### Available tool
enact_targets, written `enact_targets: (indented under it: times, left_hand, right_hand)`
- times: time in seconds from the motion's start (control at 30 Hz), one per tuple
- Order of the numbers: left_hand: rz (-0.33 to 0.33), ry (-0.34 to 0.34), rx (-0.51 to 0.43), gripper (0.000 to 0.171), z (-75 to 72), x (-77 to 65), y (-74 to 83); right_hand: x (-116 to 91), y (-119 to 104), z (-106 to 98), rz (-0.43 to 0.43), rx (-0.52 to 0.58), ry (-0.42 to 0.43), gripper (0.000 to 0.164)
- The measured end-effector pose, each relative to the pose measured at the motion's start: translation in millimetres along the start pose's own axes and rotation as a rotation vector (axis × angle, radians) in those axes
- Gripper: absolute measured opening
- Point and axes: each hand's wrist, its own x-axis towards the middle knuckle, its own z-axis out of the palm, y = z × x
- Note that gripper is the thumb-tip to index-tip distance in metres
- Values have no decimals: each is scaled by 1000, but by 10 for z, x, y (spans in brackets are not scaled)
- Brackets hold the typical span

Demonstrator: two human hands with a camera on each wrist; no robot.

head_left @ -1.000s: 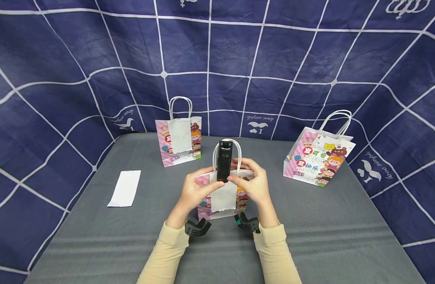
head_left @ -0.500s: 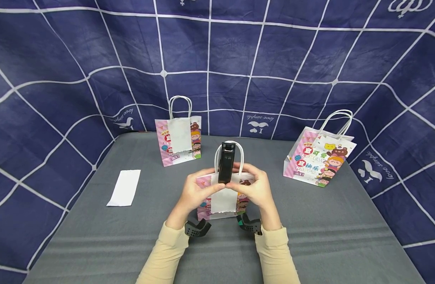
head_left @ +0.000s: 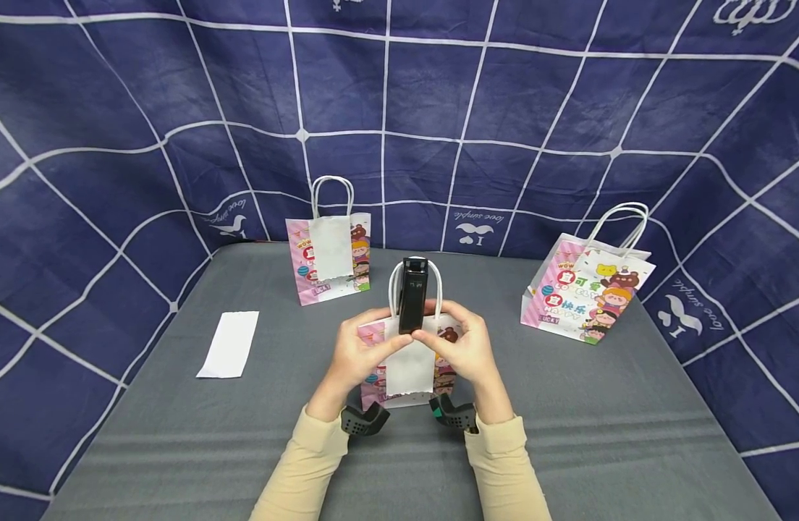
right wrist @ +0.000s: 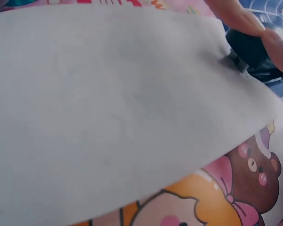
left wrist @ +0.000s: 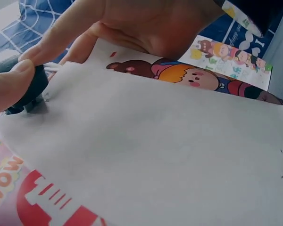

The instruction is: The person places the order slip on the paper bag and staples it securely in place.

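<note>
Blk stapler (head_left: 412, 295) upright on white slip (head_left: 410, 365), cartoon bag (head_left: 446, 362) upright

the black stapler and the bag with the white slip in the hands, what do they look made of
The black stapler looks like matte plastic: dull, even black with no glint, though metal parts may be hidden. The bag looks like smooth printed paper, with crisp flat sides, cartoon print and twisted white cord handles. The white slip held against it looks like thin, uncoated paper, with a ragged lower edge.

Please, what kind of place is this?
Probably a staged recording booth, not a shop: a grey table walled on three sides by a blue checked cloth, with only gift bags and a paper slip laid out.
</note>
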Motion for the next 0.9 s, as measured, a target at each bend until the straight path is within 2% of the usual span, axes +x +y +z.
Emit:
enact_targets:
  times: [0.4,0.53,0.57,0.63,0.77,0.8,0.9]
  left_hand:
    - [-4,0,-65,30,4,-6,-29]
    - [-5,18,-98,30,23,-16,-226]
    - [12,19,-110,30,34,-30,-355]
    - [19,26,-105,32,39,-39,-458]
    - [5,14,-81,33,21,-44,-454]
    - [-17,13,-65,34,7,-35,-372]
    - [-48,-3,-58,36,-12,-34,-351]
  right_hand:
    - [4,-30,41,1,9,37,34]
    - [12,-17,32,-5,3,46,33]
    - [14,-14,28,-5,4,44,33]
    - [14,-13,18,0,6,38,34]
    - [10,-20,11,17,3,22,34]
    - [9,-25,9,17,0,18,35]
    - [7,-33,2,16,-8,4,36]
